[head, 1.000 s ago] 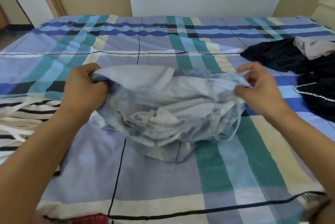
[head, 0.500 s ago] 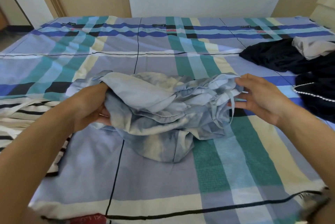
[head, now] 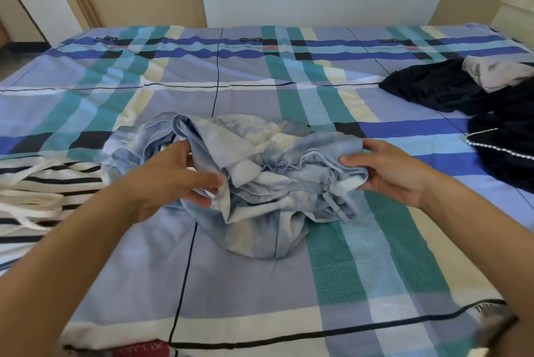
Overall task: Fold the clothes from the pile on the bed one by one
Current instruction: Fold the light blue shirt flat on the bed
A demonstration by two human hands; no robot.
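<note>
A crumpled light blue and white tie-dye garment (head: 260, 183) lies bunched in the middle of the plaid bed (head: 260, 284). My left hand (head: 179, 180) grips a fold of its left side, fingers curled into the cloth. My right hand (head: 387, 168) holds its right edge, thumb on top and fingers beneath. A drawstring hangs from the garment's right part. The pile of dark clothes (head: 462, 90) with a pale grey piece (head: 497, 72) on top sits at the far right of the bed.
A black and white striped garment (head: 37, 192) lies flat at the left edge. A dark garment with a pearl trim (head: 508, 148) lies at the right. Walls and a door frame stand beyond the bed's far edge.
The garment has come down from a raised hold onto the bed. Both hands have moved lower and closer to me, re-gripping the cloth nearer its middle.
</note>
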